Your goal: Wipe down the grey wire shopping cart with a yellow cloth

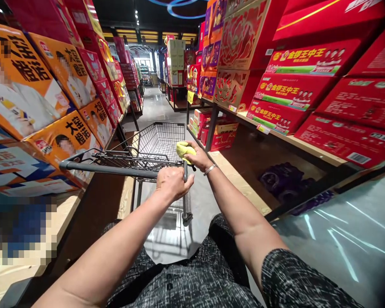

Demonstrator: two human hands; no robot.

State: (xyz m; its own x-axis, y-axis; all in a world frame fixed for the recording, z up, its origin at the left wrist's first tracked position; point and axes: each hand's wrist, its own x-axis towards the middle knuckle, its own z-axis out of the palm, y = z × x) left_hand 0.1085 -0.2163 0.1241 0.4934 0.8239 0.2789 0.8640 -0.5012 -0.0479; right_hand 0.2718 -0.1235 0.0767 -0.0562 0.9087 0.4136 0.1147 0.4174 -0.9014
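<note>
A shopping cart with a dark wire basket stands in front of me in the aisle. Its grey handlebar runs across to the left. My left hand is wrapped round the right end of that bar. Just beyond it, my right hand is closed on a yellow cloth, held at the cart's right side near the basket rim. Part of the cloth is hidden by the fingers. The basket shows only its bare wire mesh, and one caster shows below.
Orange drink cartons are stacked close on the left. On the right, red boxes fill a wooden shelf with dark metal posts. Low wooden ledges flank the cart. The grey floor runs on ahead between further displays.
</note>
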